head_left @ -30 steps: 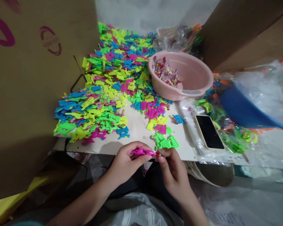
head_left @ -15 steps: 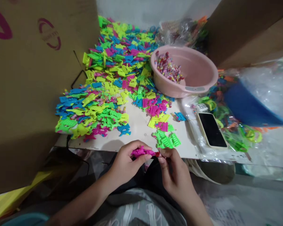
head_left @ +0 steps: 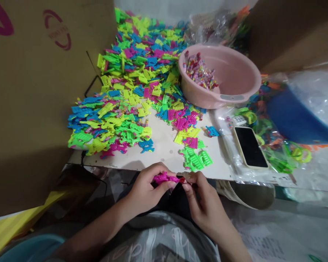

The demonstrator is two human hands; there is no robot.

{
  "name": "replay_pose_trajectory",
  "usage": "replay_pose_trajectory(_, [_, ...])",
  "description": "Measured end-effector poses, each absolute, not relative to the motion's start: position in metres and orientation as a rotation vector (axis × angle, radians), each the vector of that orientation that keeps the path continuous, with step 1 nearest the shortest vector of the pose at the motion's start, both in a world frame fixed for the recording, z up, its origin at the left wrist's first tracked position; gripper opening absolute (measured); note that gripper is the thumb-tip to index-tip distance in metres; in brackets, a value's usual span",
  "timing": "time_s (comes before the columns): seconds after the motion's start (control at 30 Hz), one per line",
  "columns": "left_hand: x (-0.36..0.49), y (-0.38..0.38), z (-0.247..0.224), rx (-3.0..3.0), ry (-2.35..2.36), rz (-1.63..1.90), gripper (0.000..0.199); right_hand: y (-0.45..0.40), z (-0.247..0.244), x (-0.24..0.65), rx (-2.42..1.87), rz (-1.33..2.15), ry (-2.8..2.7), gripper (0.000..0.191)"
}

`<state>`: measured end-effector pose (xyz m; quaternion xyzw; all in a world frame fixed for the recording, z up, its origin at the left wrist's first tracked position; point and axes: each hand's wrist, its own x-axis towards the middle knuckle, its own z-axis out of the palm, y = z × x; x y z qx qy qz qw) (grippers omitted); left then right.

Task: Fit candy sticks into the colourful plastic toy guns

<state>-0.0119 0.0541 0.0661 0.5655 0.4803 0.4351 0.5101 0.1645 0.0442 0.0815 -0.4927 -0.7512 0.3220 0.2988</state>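
At the table's front edge, my left hand [head_left: 150, 187] pinches a magenta plastic toy piece [head_left: 165, 178] between thumb and fingers. Its right end meets a small red-ended piece [head_left: 182, 180], which my right hand [head_left: 200, 196] grips between thumb and forefinger. Fingers hide most of that small piece. Just beyond my hands lie several green plastic pieces [head_left: 195, 159], with magenta and yellow ones behind them. To the left is a heap of blue, yellow, green and magenta pieces [head_left: 109, 123], some showing small colourful inserts.
A pink basin [head_left: 235, 72] holds many small red-ended colourful pieces [head_left: 198, 72]. A phone [head_left: 250, 147] rests on clear plastic bags at the right, near a blue container [head_left: 300, 116]. A large cardboard box [head_left: 43, 109] walls off the left. Loose plastic pieces [head_left: 144, 47] cover the table's back.
The view has shifted slightly, so the table things appear a little higher and further right. Both hands keep their hold, with the magenta piece and the red-ended piece still end to end.
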Motion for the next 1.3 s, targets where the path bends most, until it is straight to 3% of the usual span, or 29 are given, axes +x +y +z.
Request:
replay_pose_trajectory(0.2, [-0.017,0.044,0.061,1.354,1.175,0.958,0.004,0.039,0.074,0.166,-1.158,1.212,-1.972,0.007])
replay_pose_trajectory(0.47, [-0.02,0.009,0.021,0.987,1.199,0.707,0.015,-0.005,0.017,0.155,-1.286,1.236,-1.927,0.013])
replay_pose_trajectory(0.63, [-0.02,-0.002,-0.009,0.724,1.292,0.711,0.031,-0.02,-0.001,0.145,-1.614,0.938,-2.2,0.023])
replay_pose_trajectory(0.8, [-0.016,0.001,-0.015,0.614,1.328,0.736,0.033,-0.016,0.002,0.135,-1.71,0.59,-2.511,0.05])
replay_pose_trajectory(1.3, [-0.012,-0.012,-0.012,0.576,1.379,0.74,0.03,-0.019,-0.01,0.139,-1.683,0.845,-2.417,0.044])
